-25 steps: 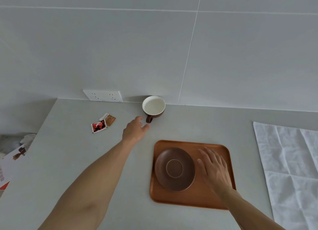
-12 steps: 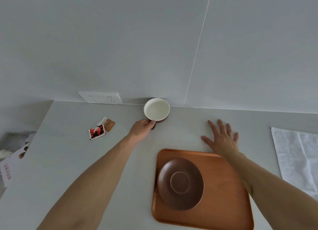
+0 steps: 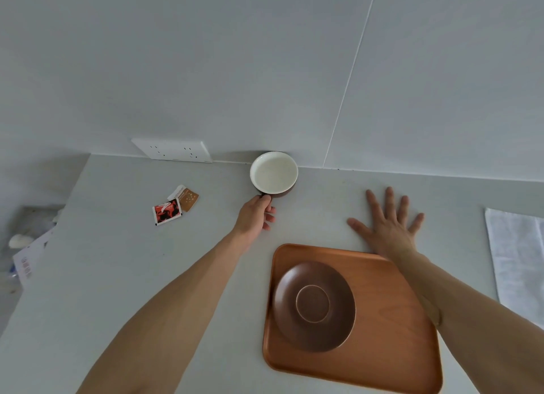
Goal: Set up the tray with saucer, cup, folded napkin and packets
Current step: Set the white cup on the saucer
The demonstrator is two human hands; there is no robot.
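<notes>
A brown cup [image 3: 274, 174] with a white inside stands on the counter by the back wall. My left hand [image 3: 255, 215] is closed on its handle at the cup's near side. The brown saucer [image 3: 313, 305] lies on the left half of the orange wooden tray [image 3: 391, 331]. My right hand [image 3: 387, 224] rests flat on the counter just beyond the tray's far edge, fingers spread, holding nothing. Two packets lie left of the cup: a red one [image 3: 166, 211] and a brown one [image 3: 186, 196]. A white napkin [image 3: 518, 255] lies unfolded at the right edge.
A white socket plate [image 3: 173, 150] sits on the wall left of the cup. Papers and clutter [image 3: 26, 246] lie past the counter's left edge. Bare grey counter [image 3: 117, 276] stretches left of the tray.
My left hand reached the cup and closed on its handle. My right hand left the tray and settled flat on the counter beyond it.
</notes>
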